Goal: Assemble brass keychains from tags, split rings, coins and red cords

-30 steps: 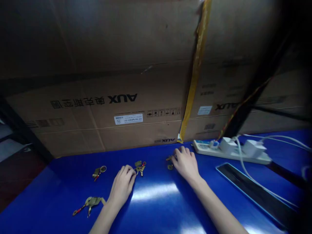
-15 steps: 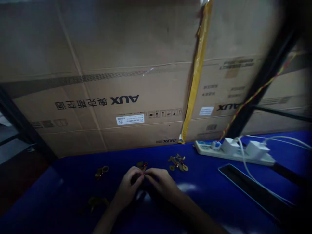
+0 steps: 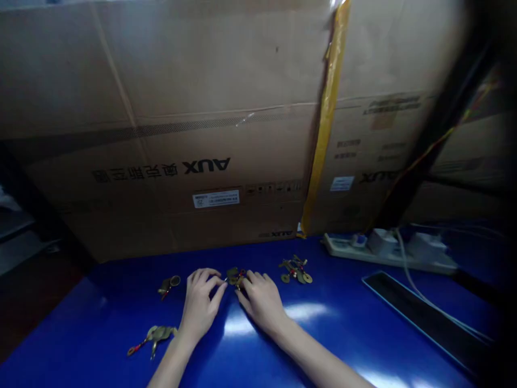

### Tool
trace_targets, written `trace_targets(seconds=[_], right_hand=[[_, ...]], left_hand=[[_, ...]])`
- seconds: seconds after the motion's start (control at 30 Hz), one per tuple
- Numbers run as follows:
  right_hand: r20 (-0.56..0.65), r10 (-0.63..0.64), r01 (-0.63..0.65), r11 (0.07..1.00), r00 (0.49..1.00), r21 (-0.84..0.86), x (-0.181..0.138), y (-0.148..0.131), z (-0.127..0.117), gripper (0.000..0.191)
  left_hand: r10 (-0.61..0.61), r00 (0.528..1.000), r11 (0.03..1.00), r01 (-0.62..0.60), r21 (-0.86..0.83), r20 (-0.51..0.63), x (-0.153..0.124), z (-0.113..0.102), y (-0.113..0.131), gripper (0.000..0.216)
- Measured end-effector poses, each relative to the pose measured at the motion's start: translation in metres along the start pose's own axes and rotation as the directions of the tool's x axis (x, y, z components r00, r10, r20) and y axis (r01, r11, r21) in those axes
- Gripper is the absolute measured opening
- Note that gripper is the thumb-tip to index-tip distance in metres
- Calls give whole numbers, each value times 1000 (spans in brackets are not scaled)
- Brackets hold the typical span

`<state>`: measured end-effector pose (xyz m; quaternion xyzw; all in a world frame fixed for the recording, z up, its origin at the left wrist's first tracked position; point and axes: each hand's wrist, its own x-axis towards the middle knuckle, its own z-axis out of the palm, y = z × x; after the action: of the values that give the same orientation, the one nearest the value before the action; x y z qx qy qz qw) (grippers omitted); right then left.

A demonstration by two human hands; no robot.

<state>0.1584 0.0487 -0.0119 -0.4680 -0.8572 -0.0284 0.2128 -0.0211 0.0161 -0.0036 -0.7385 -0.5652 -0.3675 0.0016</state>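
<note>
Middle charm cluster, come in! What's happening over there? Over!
Left hand and right hand at middle charm cluster, one each side; grip unclear. Cluster on blue table. Right-side charm pile apart, not in the way.

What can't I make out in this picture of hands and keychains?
All in the head view:
Middle keychain: partly hidden by the right hand.
Left hand: whether its fingertips pinch anything is too small to tell.
Keychain pile: any markings are too small.
Phone: its nearer end is lost in the dark corner.
Right forearm: cut off by the bottom edge.
</note>
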Motion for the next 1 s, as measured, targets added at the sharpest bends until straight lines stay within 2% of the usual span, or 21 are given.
trace_targets(seconds=[0.4,0.63,1.0], right_hand=[[5,-72,72,997,997,-2,-1,4,-6,10],[-91,-67,83,978,994,190,0,9,-12,6],[-131,-107,141,947,986,288,-2,5,-12,4]], left_hand=[[110,994,988,-109,113,1,-7,10,11,15],[179,984,964,-171,203,-21,-10,13,17,16],[192,981,960,-191,206,17,-11,15,21,18]])
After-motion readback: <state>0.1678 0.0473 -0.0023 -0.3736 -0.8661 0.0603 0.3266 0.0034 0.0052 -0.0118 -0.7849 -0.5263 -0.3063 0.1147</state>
